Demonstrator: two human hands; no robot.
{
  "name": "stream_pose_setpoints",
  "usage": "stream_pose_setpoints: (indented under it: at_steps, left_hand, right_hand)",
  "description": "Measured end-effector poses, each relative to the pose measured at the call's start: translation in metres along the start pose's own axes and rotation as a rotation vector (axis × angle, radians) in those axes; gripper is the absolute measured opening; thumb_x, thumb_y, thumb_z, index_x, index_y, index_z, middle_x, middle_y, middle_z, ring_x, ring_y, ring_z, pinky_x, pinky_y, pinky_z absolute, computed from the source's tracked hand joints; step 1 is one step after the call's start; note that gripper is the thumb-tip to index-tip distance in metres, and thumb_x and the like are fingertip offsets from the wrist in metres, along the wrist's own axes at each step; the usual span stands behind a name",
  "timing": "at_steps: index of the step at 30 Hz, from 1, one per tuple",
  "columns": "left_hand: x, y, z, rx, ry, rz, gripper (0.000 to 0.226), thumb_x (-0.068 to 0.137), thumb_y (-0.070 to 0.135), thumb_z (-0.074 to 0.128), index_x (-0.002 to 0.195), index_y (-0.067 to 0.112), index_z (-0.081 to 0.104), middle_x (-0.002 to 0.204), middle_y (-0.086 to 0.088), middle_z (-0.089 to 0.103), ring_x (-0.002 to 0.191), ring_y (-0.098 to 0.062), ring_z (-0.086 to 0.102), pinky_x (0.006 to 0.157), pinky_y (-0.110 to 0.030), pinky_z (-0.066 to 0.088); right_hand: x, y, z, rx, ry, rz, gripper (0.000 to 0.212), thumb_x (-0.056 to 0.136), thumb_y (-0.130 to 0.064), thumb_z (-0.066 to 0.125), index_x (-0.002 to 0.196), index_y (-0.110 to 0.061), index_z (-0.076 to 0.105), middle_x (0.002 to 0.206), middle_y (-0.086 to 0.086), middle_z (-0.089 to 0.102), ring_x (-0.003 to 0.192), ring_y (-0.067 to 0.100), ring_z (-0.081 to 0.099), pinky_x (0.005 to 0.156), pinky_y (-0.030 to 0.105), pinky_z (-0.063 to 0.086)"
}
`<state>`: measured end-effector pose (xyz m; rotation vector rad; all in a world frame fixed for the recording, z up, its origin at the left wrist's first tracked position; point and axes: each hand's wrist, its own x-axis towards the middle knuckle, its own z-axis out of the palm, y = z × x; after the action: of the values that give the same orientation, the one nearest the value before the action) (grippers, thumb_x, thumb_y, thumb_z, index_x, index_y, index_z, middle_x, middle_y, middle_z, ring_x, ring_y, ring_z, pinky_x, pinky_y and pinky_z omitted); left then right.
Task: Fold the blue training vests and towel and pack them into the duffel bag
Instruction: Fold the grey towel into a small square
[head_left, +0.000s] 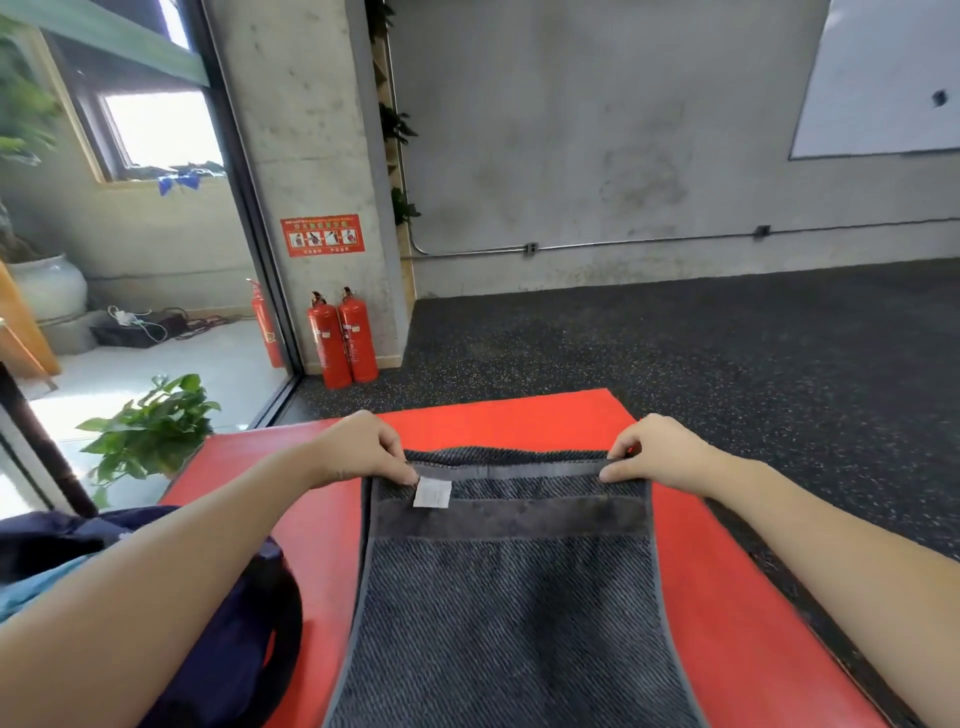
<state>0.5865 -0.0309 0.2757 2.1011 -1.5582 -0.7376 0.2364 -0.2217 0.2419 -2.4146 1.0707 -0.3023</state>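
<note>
At far left, floor level: potted plant (150, 431) beside the glass partition; no bearing on the work
Duffel bag: dark navy duffel bag (228, 660) at the lower left, lying on the left edge of the red mat (727, 597); partly hidden by the left forearm; something pale blue (36, 590) shows at its near side, possibly a vest, though I cannot tell
Left hand: left hand (358, 449) at the far left corner of the towel; fingers (402, 475) curled narrow and pinching the hem, just beside the white label (432, 492)
Towel: dark grey towel (509, 597) spread along the middle of the mat, running from the far hem towards the viewer; a second layer of ribbed cloth shows just beyond the held hem, so the far end appears doubled
Right hand: right hand (657, 452) at the far right corner; fingers (615, 474) narrow, pinching the same hem
Background: two red fire extinguishers (343, 338) against the concrete pillar, well apart from the mat
Step in hand, judged: folding the towel; both corners gripped and level with each other; towel not yet packed
Next move, judged: corners must travel together and land square on the layer below, edges matched; then flatten the crease, fold again to a size the bag admits, and carry it left
</note>
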Motion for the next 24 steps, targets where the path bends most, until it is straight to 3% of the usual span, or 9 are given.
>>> stream_pose_setpoints:
  at_steps: [2, 4, 7, 10, 13, 16, 18, 21, 24]
  left_hand:
    - [-0.026, 0.018, -0.016, 0.013, 0.044, 0.017, 0.018, 0.068, 0.024, 0.091, 0.063, 0.015, 0.076, 0.088, 0.003, 0.077, 0.099, -0.005, 0.066, 0.085, -0.030, 0.051]
    - [-0.055, 0.037, -0.031, 0.038, 0.101, 0.050, 0.018, 0.069, 0.025, 0.090, 0.061, 0.016, 0.076, 0.092, -0.001, 0.077, 0.104, -0.012, 0.067, 0.085, -0.032, 0.053]
    - [-0.101, 0.064, -0.051, 0.046, 0.192, 0.085, 0.022, 0.070, 0.026, 0.089, 0.056, 0.018, 0.074, 0.079, 0.004, 0.075, 0.085, -0.010, 0.067, 0.071, -0.026, 0.050]
    - [-0.144, 0.089, -0.064, 0.033, 0.257, 0.141, 0.024, 0.073, 0.024, 0.087, 0.055, 0.018, 0.073, 0.070, 0.008, 0.073, 0.071, -0.007, 0.064, 0.065, -0.021, 0.046]
    - [-0.183, 0.108, -0.073, 0.017, 0.319, 0.204, 0.023, 0.076, 0.024, 0.086, 0.061, 0.013, 0.073, 0.073, -0.003, 0.073, 0.067, -0.008, 0.062, 0.065, -0.023, 0.049]
    - [-0.218, 0.122, -0.082, -0.034, 0.348, 0.248, 0.021, 0.080, 0.024, 0.084, 0.064, 0.013, 0.074, 0.069, -0.001, 0.069, 0.061, -0.010, 0.055, 0.061, -0.029, 0.044]
    - [-0.236, 0.129, -0.089, -0.072, 0.368, 0.288, 0.017, 0.083, 0.024, 0.081, 0.071, 0.013, 0.075, 0.071, 0.001, 0.068, 0.064, -0.014, 0.055, 0.063, -0.034, 0.043]
    - [-0.250, 0.138, -0.096, -0.109, 0.411, 0.358, 0.011, 0.085, 0.016, 0.079, 0.076, 0.010, 0.075, 0.074, 0.000, 0.072, 0.072, -0.011, 0.063, 0.077, -0.032, 0.050]
    - [-0.250, 0.142, -0.097, -0.116, 0.435, 0.376, 0.007, 0.084, 0.011, 0.079, 0.079, 0.010, 0.074, 0.074, 0.003, 0.072, 0.073, -0.009, 0.065, 0.078, -0.027, 0.052]
  right_hand:
    - [-0.021, -0.014, -0.020, -0.005, 0.023, -0.010, 0.018, 0.074, -0.044, 0.087, 0.080, -0.029, 0.079, 0.080, -0.017, 0.072, 0.079, -0.003, 0.063, 0.066, 0.017, 0.043]
    - [-0.045, -0.030, -0.042, -0.018, 0.042, -0.027, 0.019, 0.076, -0.044, 0.085, 0.084, -0.028, 0.078, 0.085, -0.018, 0.071, 0.080, -0.006, 0.061, 0.064, 0.012, 0.040]
    - [-0.084, -0.053, -0.073, -0.016, 0.082, -0.049, 0.013, 0.078, -0.042, 0.084, 0.079, -0.034, 0.073, 0.081, -0.017, 0.069, 0.070, -0.012, 0.059, 0.058, 0.009, 0.039]
    - [-0.121, -0.075, -0.102, -0.012, 0.142, -0.071, 0.016, 0.078, -0.041, 0.084, 0.079, -0.028, 0.075, 0.077, -0.012, 0.070, 0.069, -0.003, 0.062, 0.059, 0.012, 0.042]
    - [-0.159, -0.097, -0.128, 0.032, 0.214, -0.098, 0.019, 0.078, -0.043, 0.084, 0.082, -0.025, 0.079, 0.081, -0.008, 0.075, 0.080, 0.011, 0.068, 0.073, 0.026, 0.049]
    - [-0.196, -0.116, -0.149, 0.094, 0.247, -0.125, 0.019, 0.077, -0.046, 0.083, 0.081, -0.028, 0.081, 0.081, -0.007, 0.076, 0.077, 0.011, 0.069, 0.078, 0.037, 0.052]
    - [-0.216, -0.126, -0.161, 0.130, 0.253, -0.138, 0.021, 0.078, -0.051, 0.081, 0.083, -0.030, 0.082, 0.084, -0.007, 0.077, 0.087, 0.019, 0.071, 0.088, 0.045, 0.053]
    - [-0.233, -0.134, -0.176, 0.226, 0.269, -0.150, 0.021, 0.078, -0.048, 0.081, 0.083, -0.027, 0.082, 0.089, -0.008, 0.078, 0.092, 0.011, 0.071, 0.097, 0.038, 0.050]
    - [-0.231, -0.138, -0.179, 0.232, 0.297, -0.149, 0.018, 0.078, -0.044, 0.082, 0.082, -0.026, 0.082, 0.087, -0.008, 0.078, 0.090, 0.008, 0.071, 0.093, 0.032, 0.049]
